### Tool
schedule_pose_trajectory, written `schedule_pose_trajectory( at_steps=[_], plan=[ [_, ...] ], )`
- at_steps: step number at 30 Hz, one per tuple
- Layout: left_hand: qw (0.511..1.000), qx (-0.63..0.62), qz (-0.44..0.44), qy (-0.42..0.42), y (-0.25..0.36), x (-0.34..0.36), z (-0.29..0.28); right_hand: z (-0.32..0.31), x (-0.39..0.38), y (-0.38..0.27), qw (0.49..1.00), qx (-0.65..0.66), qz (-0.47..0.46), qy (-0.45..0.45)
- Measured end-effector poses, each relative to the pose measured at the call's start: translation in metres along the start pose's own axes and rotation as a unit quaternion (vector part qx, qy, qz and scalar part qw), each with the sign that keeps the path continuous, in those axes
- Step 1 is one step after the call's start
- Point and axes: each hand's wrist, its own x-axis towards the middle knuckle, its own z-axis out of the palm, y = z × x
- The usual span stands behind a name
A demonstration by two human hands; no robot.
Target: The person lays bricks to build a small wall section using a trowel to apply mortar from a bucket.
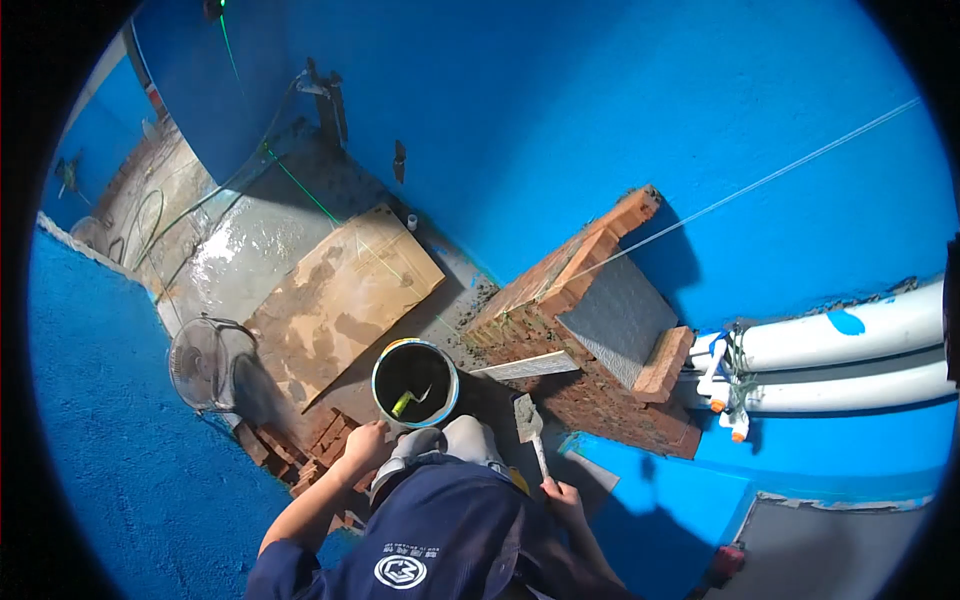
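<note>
My right hand grips the handle of a trowel with grey mortar on its blade, held beside a brick structure. My left hand is closed; anything inside it is too small to make out. It is just below a round bucket of dark contents, in which a tool with a yellow-green handle lies. A pale board leans at the brickwork, whose upper part has a grey panel framed by bricks.
A cardboard sheet covers floor left of the brickwork. A fan, loose bricks and hoses lie leftward. White pipes with valves run along the blue wall at right. A string crosses above the bricks.
</note>
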Motion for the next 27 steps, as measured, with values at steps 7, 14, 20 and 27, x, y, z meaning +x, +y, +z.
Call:
schedule_pose_trajectory(
  at_steps=[7, 14, 20, 27],
  plan=[
    [0.992, -0.118, -0.029, -0.013, -0.001, -0.007, 0.045, 0.002, -0.021, 0.010, 0.996, 0.008, 0.079, -0.051],
    [0.990, -0.134, 0.035, 0.001, -0.003, 0.007, 0.065, 0.018, -0.036, 0.025, 0.993, 0.014, 0.111, -0.032],
    [0.990, -0.134, 0.046, -0.023, 0.000, 0.010, 0.038, 0.022, -0.042, 0.042, 0.996, -0.060, 0.065, 0.016],
    [0.989, -0.146, 0.038, -0.005, -0.021, 0.028, 0.053, 0.001, -0.052, -0.036, 0.996, 0.073, 0.040, 0.043]
  ],
)
